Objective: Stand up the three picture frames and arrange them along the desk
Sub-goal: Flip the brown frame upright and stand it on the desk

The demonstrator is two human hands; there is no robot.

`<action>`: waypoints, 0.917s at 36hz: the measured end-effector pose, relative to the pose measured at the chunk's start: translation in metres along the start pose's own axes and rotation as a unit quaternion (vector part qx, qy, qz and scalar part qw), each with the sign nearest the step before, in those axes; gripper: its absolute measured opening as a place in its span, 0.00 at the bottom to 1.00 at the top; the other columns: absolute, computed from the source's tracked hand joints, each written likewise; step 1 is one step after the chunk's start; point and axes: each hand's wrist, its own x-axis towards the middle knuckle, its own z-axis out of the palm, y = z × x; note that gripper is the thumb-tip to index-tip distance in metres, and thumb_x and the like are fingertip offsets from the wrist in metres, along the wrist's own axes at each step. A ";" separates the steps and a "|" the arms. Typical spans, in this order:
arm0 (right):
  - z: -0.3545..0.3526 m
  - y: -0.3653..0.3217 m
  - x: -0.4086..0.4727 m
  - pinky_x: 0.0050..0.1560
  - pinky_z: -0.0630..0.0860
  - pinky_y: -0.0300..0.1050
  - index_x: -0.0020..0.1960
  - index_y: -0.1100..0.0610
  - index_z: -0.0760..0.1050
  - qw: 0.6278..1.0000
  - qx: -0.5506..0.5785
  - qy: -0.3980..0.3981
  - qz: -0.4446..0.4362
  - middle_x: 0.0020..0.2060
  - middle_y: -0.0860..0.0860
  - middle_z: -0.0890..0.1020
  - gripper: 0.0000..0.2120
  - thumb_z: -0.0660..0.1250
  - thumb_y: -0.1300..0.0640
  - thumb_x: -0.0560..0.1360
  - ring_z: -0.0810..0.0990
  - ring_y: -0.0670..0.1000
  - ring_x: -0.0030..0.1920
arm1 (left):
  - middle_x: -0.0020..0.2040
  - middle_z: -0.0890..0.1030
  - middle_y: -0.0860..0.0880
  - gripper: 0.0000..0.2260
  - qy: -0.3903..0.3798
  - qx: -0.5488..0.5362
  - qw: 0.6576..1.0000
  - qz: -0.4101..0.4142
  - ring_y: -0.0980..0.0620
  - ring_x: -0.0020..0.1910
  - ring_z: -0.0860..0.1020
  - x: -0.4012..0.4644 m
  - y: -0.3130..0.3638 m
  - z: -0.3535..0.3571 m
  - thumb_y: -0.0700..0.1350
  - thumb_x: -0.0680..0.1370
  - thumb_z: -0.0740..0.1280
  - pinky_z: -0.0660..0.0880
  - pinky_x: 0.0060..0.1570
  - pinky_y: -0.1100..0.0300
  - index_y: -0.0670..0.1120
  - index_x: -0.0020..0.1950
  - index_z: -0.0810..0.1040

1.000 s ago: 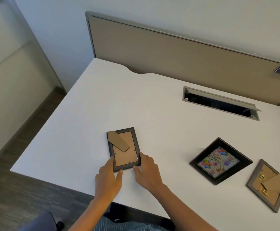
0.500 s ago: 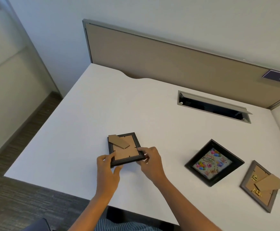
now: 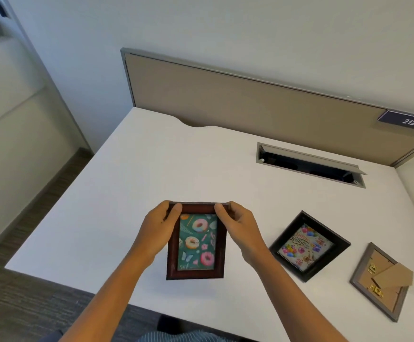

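Note:
Both hands hold a dark red-brown frame with a doughnut picture (image 3: 197,243), lifted above the white desk (image 3: 151,174) and turned picture side toward me. My left hand (image 3: 157,230) grips its upper left corner and my right hand (image 3: 240,227) its upper right corner. A black frame with a birthday picture (image 3: 308,246) lies flat, face up, to the right. Further right a grey frame (image 3: 380,280) lies face down, its cardboard stand folded out on top.
A beige partition panel (image 3: 250,99) with a "212" label (image 3: 408,121) runs along the desk's back edge. An open cable slot (image 3: 309,164) is set into the desk at the back right. The floor (image 3: 28,243) drops off left and near.
The frame lay face down on the desk with both hands at its near end. It has been picked up and flipped, so its picture now faces me.

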 end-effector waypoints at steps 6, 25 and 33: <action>-0.013 -0.001 -0.011 0.45 0.83 0.40 0.49 0.56 0.83 0.998 0.060 -0.002 0.021 0.46 0.54 0.91 0.18 0.72 0.40 0.82 0.91 0.52 0.49 | 0.48 0.89 0.50 0.14 -0.029 -0.090 0.993 -0.064 0.53 0.48 0.88 -0.003 0.008 0.011 0.56 0.85 0.63 0.80 0.50 0.57 0.50 0.56 0.84; -0.041 0.004 -0.026 0.50 0.80 0.42 0.56 0.57 0.87 0.993 -0.037 -0.040 0.101 0.46 0.49 0.92 0.48 0.48 0.19 0.73 0.91 0.47 0.48 | 0.51 0.89 0.51 0.13 -0.065 -0.102 0.992 -0.021 0.54 0.51 0.87 -0.004 0.018 0.039 0.55 0.85 0.63 0.79 0.51 0.59 0.52 0.59 0.84; -0.043 0.014 -0.020 0.57 0.82 0.52 0.53 0.32 0.87 0.990 0.038 -0.060 0.124 0.54 0.46 0.92 0.38 0.46 0.14 0.71 0.91 0.47 0.56 | 0.52 0.89 0.52 0.12 -0.074 -0.080 0.994 -0.002 0.55 0.53 0.87 0.005 0.016 0.043 0.56 0.85 0.63 0.80 0.50 0.63 0.54 0.61 0.83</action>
